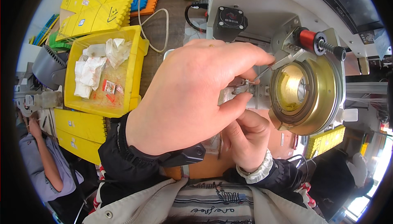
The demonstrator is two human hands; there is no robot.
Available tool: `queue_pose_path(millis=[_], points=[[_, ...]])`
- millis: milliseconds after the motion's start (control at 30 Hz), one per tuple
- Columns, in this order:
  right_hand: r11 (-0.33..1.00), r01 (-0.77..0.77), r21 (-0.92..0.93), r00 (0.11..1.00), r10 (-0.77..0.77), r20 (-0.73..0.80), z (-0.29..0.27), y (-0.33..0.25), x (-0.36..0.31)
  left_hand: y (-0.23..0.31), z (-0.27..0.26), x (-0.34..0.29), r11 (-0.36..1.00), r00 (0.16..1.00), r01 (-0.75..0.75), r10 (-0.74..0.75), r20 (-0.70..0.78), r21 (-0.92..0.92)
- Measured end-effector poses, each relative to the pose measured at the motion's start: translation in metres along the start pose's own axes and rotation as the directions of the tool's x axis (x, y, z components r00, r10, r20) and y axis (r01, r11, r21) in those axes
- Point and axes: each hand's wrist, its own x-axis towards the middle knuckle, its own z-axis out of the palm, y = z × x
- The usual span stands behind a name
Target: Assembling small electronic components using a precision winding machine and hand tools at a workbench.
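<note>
My left hand stretches across the middle, back up, with thumb and forefinger spread apart. Its forefinger tip touches or nearly touches a metal bracket on the machine. Beside its fingers a thin metal rod slants down to a small metal fixture. Just below the left thumb, my right hand is closed, thumb and forefinger pressed together; anything between them is hidden. Right of both hands sits a brass-coloured round bowl with a hole in its middle. A red cylinder with a spring is mounted above it.
At left, a yellow bin holds crumpled white wrappings and small red scraps. Yellow ridged trays lie below and above it. A black motor box, a pale cable and a dark screen line the back. Another person's arm shows far left.
</note>
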Motion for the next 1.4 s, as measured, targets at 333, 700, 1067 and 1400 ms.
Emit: queue_pose_path(millis=[333,700,1067,1400], points=[[1.0,-0.02,0.022,1.0,0.02,-0.009,0.0009,-0.0035,-0.0002,-0.0005,0.0,0.0007,1.0,1.0,-0.021,0.021,-0.015,0.019],[0.996,-0.051,0.069,0.999,0.051,0.005,0.0026,-0.0067,-0.0019,-0.0003,-0.0006,-0.0005,1.0,1.0,0.017,-0.017,-0.001,-0.018],[0.996,-0.045,0.071,0.999,0.046,-0.009,0.0035,-0.0032,-0.002,-0.0007,-0.0016,-0.0004,1.0,1.0,0.018,-0.017,0.01,-0.02],[0.997,-0.041,0.07,0.999,0.043,-0.021,0.0042,-0.0028,-0.0011,-0.0015,-0.0016,0.0003,1.0,1.0,-0.002,0.002,0.004,-0.01]])
